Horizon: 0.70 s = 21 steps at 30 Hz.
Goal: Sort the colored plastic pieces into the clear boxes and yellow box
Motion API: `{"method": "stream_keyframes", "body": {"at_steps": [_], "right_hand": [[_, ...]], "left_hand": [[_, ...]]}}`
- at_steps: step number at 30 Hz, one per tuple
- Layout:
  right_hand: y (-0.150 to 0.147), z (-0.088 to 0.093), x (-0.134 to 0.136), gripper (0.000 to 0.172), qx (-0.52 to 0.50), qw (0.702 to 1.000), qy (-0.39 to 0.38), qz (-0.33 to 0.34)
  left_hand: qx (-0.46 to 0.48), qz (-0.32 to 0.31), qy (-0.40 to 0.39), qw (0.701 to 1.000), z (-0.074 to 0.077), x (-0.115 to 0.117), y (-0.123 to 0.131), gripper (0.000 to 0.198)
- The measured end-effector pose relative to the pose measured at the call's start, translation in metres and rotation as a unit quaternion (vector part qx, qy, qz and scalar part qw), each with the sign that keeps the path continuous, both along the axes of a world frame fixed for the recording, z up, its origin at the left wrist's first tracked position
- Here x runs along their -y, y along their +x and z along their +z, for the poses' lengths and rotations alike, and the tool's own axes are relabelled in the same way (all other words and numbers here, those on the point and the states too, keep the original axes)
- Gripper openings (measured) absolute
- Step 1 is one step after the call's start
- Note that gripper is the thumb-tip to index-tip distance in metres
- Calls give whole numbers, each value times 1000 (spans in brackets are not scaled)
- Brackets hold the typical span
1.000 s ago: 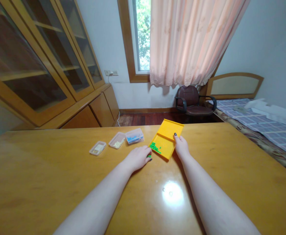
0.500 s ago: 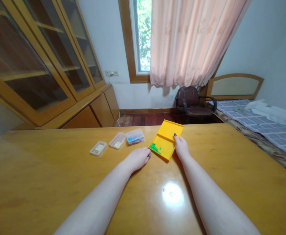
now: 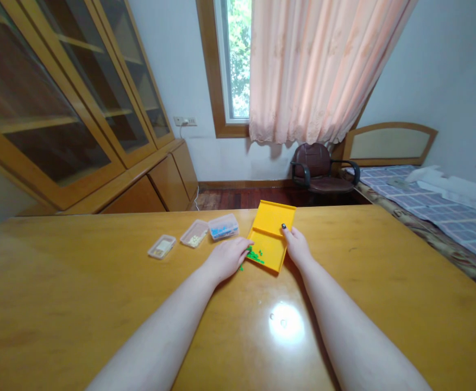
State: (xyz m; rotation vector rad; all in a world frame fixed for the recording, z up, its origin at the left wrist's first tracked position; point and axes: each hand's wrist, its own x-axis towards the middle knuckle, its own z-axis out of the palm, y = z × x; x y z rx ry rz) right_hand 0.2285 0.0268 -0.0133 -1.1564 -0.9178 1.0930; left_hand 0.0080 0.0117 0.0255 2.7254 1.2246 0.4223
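Observation:
An open yellow plastic box [image 3: 274,216] with a hinged lid lies tilted, lid side away from me. My right hand [image 3: 298,247] grips its right edge, thumb on top near the fold. Small green pieces [image 3: 256,256] are heaped in the box's near left corner. My left hand [image 3: 229,257] is at that corner, its fingers closed together and touching the edge beside the pieces. What lies under those fingertips is hidden. One loose green piece [image 3: 241,267] shows on the table just below my left hand.
Left of the box stand a clear container with blue pieces [image 3: 223,232], a clear tray with cream pieces [image 3: 194,239] and a small clear case [image 3: 162,247]. All rest on the wooden table [image 3: 99,293]. Beyond its far edge is a brown armchair [image 3: 317,163].
The yellow box has shifted slightly left and turned straighter, along with my right hand. My left fingers have moved up over its left corner. A green piece now shows on the table.

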Motion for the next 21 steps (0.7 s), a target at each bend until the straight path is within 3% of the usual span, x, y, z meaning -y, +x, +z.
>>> {"method": "stream_keyframes", "body": {"at_steps": [7, 13, 17, 21], "right_hand": [[6, -2, -4, 41, 0, 998, 4, -58], [4, 3, -1, 40, 3, 998, -4, -57], [5, 0, -3, 39, -11, 999, -2, -49], [6, -3, -4, 40, -12, 999, -1, -51]], "left_hand": [[-143, 103, -14, 984, 5, 1, -3, 29], [-151, 3, -82, 985, -1, 4, -5, 31], [-150, -4, -69, 986, -1, 2, -5, 18], [-151, 2, -61, 987, -1, 0, -4, 20]]}}
